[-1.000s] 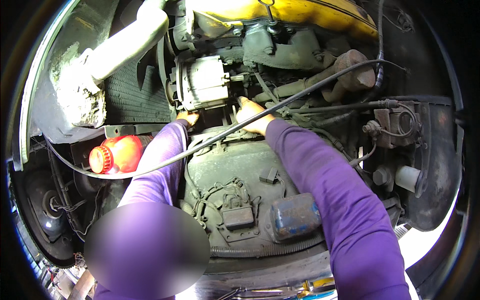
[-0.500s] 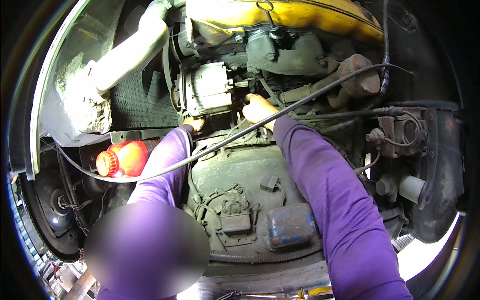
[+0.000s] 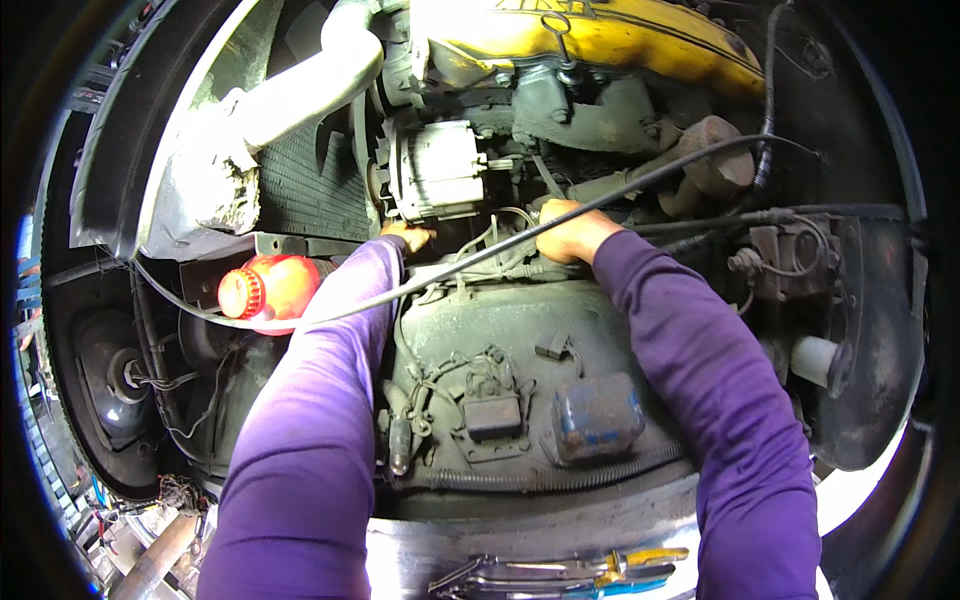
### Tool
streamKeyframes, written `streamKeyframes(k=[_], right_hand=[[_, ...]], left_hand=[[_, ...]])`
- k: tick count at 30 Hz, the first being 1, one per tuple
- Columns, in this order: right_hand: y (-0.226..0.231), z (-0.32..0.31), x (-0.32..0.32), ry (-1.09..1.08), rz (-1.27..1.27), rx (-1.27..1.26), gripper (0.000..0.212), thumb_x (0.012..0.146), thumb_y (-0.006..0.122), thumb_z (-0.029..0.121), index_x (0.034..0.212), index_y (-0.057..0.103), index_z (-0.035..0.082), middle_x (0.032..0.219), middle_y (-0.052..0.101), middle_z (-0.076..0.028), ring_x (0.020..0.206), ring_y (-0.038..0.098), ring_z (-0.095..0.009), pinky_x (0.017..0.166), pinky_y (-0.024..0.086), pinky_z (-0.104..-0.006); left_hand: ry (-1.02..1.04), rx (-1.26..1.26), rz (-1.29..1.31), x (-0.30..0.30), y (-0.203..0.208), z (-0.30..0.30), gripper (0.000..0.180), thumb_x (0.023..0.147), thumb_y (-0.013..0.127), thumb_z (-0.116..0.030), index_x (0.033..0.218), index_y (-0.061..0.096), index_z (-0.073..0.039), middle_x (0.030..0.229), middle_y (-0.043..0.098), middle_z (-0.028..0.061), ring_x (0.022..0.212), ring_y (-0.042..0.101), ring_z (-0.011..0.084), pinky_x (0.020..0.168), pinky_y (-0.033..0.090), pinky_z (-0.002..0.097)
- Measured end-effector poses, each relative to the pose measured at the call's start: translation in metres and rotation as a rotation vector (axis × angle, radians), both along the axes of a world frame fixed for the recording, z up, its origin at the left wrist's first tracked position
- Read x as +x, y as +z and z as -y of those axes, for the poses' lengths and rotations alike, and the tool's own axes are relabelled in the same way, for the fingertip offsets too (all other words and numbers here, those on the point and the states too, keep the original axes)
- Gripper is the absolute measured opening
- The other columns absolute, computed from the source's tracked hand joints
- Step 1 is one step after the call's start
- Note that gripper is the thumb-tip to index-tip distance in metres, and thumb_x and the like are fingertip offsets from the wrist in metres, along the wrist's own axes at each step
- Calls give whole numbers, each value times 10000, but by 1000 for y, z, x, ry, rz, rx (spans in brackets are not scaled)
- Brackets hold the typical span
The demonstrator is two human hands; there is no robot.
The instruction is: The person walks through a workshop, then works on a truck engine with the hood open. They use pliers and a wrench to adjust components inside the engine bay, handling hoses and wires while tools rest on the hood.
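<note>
A silvery alternator (image 3: 440, 168) sits in the engine bay, beside the radiator. Just under its lower edge is my left hand (image 3: 408, 236), its fingers partly hidden in shadow, so their grip cannot be made out. My right hand (image 3: 572, 230) is closed, to the right of and below the alternator. Its fingertips are turned away, and whatever they hold is hidden. A thin pale wire (image 3: 515, 212) arcs close to its fingers. Across both forearms' reach runs a long black cable (image 3: 460, 268), passing in front of my right hand.
A yellow engine cover (image 3: 610, 35) and a pale pipe (image 3: 310, 95) lie beyond. A red-capped bottle (image 3: 275, 290) stands by my left forearm. Dusty boxes (image 3: 597, 418) and connectors are mounted on the panel below. Pliers (image 3: 620, 568) and other tools lie at the near edge.
My right hand has drawn away from the alternator's rear end, down and to the right. My left hand stays beneath the alternator. The view has shifted, showing tools at the near edge.
</note>
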State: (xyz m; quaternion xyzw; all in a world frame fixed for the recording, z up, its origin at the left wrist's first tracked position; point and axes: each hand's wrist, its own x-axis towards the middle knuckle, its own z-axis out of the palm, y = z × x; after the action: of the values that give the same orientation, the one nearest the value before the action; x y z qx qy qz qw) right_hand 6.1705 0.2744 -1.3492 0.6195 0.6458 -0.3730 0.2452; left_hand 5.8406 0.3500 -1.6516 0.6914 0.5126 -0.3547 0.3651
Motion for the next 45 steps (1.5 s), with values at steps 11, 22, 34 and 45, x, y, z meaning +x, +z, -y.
streamKeyframes(k=[11, 22, 34, 45], right_hand=[[219, 152, 39, -34, -238, 709, 311, 894, 586, 120, 1167, 633, -21, 962, 693, -252, 887, 646, -455, 810, 525, -507], [263, 354, -33, -584, -699, 574, 389, 896, 630, 72, 1269, 603, -36, 1092, 699, -261, 954, 704, -391, 867, 545, -404], [288, 392, -64, 50, -663, 871, 383, 868, 643, 42, 1239, 602, -42, 1047, 689, -269, 919, 686, -449, 809, 536, -467], [279, 454, -162, 347, -754, 650, 355, 851, 693, 66, 1185, 627, -37, 1080, 709, -231, 939, 704, -416, 830, 568, -443]], left_hand=[[-107, 108, 120, 7, 99, 24, 463, 981, 465, -450, 1243, 638, -109, 1157, 677, 130, 1068, 633, 292, 919, 472, 444], [28, 412, 464, 15, 451, 173, 379, 930, 558, -328, 1034, 723, -3, 918, 734, 223, 844, 717, 363, 770, 554, 473], [474, 1301, 579, -91, 558, 542, 361, 784, 750, -143, 1109, 627, -47, 1241, 575, 150, 1168, 565, 352, 999, 470, 474], [521, 1316, 377, -115, 529, 600, 517, 817, 754, -398, 1212, 629, -89, 1324, 559, 144, 1334, 475, 336, 1154, 320, 557]])
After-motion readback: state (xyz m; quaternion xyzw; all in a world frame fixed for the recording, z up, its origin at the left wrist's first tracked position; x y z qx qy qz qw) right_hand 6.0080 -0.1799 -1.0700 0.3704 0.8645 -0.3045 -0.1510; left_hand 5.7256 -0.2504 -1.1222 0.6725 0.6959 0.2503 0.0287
